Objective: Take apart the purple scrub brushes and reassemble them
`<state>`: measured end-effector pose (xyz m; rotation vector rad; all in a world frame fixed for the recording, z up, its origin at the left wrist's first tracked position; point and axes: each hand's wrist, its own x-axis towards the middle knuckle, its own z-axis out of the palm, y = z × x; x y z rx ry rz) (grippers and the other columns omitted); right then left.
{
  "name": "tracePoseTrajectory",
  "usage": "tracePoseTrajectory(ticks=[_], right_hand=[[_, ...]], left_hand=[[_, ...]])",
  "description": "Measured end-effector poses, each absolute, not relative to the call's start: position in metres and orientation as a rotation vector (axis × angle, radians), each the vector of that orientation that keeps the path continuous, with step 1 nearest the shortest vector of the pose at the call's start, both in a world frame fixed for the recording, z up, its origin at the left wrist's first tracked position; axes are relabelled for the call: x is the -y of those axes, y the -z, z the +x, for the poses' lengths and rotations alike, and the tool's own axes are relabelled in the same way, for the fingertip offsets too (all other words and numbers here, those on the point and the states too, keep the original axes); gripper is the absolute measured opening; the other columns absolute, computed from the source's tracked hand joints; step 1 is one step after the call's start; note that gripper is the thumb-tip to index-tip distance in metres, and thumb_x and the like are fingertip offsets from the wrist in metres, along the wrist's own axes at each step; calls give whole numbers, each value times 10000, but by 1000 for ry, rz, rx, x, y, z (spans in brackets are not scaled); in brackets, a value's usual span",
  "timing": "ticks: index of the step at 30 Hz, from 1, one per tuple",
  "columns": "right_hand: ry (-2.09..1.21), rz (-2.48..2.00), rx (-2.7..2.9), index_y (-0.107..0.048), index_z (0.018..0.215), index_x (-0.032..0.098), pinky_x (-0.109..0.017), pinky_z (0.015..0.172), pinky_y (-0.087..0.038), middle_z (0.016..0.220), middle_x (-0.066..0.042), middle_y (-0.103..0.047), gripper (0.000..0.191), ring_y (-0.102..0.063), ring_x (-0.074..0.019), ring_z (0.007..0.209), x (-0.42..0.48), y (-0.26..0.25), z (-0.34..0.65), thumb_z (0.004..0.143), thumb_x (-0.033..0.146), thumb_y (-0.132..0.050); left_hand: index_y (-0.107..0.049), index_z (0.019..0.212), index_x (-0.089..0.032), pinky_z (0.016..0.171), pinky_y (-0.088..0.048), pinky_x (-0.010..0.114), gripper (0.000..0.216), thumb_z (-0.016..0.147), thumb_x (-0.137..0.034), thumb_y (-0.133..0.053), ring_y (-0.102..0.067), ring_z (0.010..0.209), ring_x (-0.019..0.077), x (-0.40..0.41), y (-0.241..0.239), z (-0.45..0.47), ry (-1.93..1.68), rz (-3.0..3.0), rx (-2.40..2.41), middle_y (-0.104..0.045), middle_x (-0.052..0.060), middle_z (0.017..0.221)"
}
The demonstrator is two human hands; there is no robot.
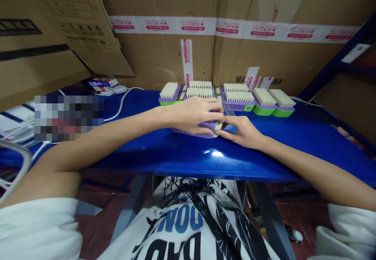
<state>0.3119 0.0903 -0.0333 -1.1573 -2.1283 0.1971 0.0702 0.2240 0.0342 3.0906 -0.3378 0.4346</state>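
Note:
A purple scrub brush [208, 126] with a green and white end lies low over the table in front of me. My left hand [197, 114] is wrapped over its top, hiding most of it. At its right end, my right hand [244, 132] pinches with thumb and fingertips; exactly what sits between them is partly hidden. Just behind are more purple scrub brushes, bristles up, among them a pair [199, 91] beyond my left hand and another pair [238, 95] to the right. Two purple-and-green brushes [273, 102] stand farther right, and one [169, 93] at the left end.
The blue table [164, 158] backs onto a tall cardboard sheet [164, 56] with printed tape. White cables [119, 107] and a small box [102, 83] lie on the left, near a blurred-out patch. A blue metal frame [337, 62] rises at the right.

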Motion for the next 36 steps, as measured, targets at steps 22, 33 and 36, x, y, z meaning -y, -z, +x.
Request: tracePoseTrajectory(ticks=[22,33,36], right_hand=[[-391,-1205,2049,-831,935,202,-316,762,-639,861,-47,-876,392,-825,-213,749,-90,26,308,1035,581,-838],[-410,-1341,1736,-688,880,236,-355,695,-647,765,-2,-797,238,-803,-247,723,-82,34,290,772,353,-865],[-357,-1328,1778,-603,812,248,-319,630,-552,743,13,-760,234,-710,-194,656,-84,35,291,734,336,-806]], left_hand=[[-580,1159,-250,1013,-579,442,347,1040,-507,-781,-634,1147,290,-241,-14,97,-248,2737,222,-573,127,1310],[-543,1203,-249,1065,-577,440,340,965,-334,-770,-594,1228,306,-235,-17,98,-241,2752,222,-514,128,1338],[-538,1187,-253,1054,-579,438,334,928,-262,-749,-592,1212,302,-231,-16,100,-254,2764,258,-519,119,1308]])
